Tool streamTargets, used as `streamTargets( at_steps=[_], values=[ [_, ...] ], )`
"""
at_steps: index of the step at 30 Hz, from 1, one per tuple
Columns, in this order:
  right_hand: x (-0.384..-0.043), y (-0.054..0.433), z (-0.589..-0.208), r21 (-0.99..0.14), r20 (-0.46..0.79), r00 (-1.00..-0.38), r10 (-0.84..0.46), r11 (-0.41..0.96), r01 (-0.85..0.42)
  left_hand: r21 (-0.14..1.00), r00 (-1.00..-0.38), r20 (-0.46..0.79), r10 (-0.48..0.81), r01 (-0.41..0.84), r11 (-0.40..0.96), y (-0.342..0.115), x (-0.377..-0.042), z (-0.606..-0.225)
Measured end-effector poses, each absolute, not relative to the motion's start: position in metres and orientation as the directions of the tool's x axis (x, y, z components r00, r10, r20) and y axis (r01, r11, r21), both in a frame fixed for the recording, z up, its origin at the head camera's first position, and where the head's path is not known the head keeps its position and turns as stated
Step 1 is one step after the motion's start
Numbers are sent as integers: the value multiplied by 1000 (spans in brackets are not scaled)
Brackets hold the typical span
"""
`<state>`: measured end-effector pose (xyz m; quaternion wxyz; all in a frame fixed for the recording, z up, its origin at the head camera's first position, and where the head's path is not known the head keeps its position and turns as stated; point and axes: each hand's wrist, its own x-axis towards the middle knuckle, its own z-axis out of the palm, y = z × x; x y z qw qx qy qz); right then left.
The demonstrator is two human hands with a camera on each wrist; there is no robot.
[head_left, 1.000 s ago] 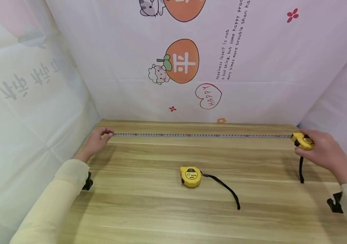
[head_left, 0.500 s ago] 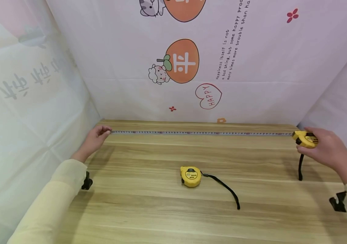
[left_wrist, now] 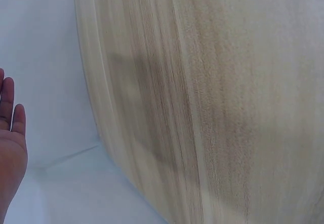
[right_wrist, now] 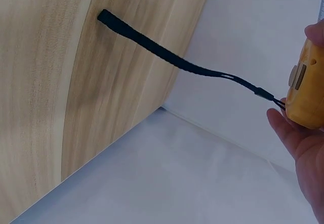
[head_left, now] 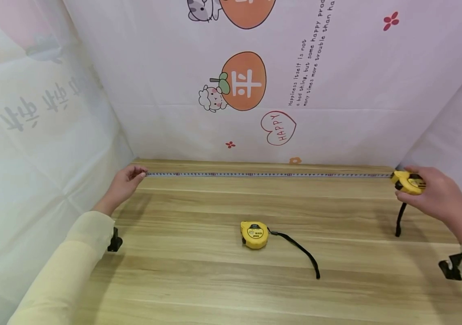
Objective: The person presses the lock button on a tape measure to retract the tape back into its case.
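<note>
A yellow tape measure [head_left: 408, 183] is gripped in my right hand [head_left: 438, 194] at the table's far right corner. Its pale blade [head_left: 251, 175] runs out straight, spanning nearly the whole far edge. At the far left, my left hand [head_left: 122, 187] pinches the blade's end between thumb and fingers. The right wrist view has the held case [right_wrist: 305, 97] at its right edge, with a black wrist strap [right_wrist: 162, 51] hanging off it. Only part of my left hand [left_wrist: 10, 143] enters the left wrist view; the pinched end is hidden there.
A second yellow tape measure [head_left: 255, 235] lies mid-table, its black strap [head_left: 300, 250] trailing right. White printed cloth [head_left: 174, 90] rises behind the wooden table [head_left: 174, 280] and along both sides. Black clip-like pieces [head_left: 115, 241] show beside both sleeves.
Both hands have shifted slightly toward the back cloth, carrying the blade with them. The left hand drifted a little left and the right a little right, so the blade is slightly longer.
</note>
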<state>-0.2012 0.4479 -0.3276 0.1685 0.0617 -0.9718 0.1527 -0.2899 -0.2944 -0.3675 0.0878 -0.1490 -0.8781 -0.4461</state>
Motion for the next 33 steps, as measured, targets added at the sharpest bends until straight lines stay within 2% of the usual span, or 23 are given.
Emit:
streamTargets(
  at_steps=[13,33],
  values=[
    [-197,450,-327,-308,341,-939,-52,937,-164,761,-940,289,179,339,553,-297,-296,-373],
    [-190,452,-326,-326,326,-933,-153,908,-263,742,-943,284,175,332,582,-295,-293,-372]
  ],
)
